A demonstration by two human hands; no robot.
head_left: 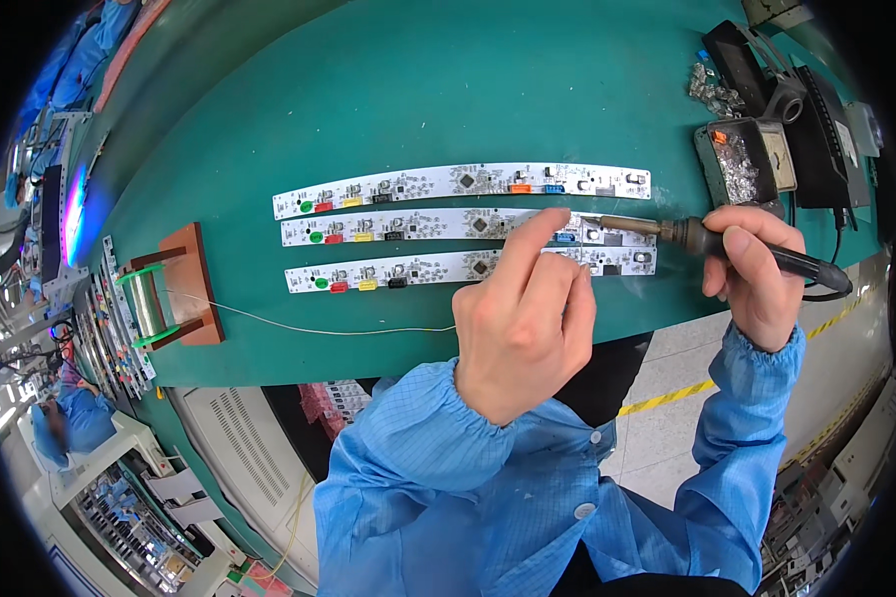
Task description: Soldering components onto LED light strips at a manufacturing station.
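Observation:
Three long, curved white circuit boards lie in a row: the top one (418,185), the middle one (433,225) and the bottom one (423,272). My right hand (757,264) grips a soldering iron (695,238) by its black handle. Its tip reaches left onto the right part of the middle board. Over the boards' right half is my left hand (523,323), index finger stretched to the middle board, other fingers curled. Solder wire (309,327) runs into this hand from the left; the fingers hide where it is pinched.
A solder spool (147,306) with green flanges sits on a brown stand (194,284). More boards (110,323) are stacked at the left edge. At right are a metal tin (712,169) of solder scraps and a black box-shaped unit (824,139) with a cable.

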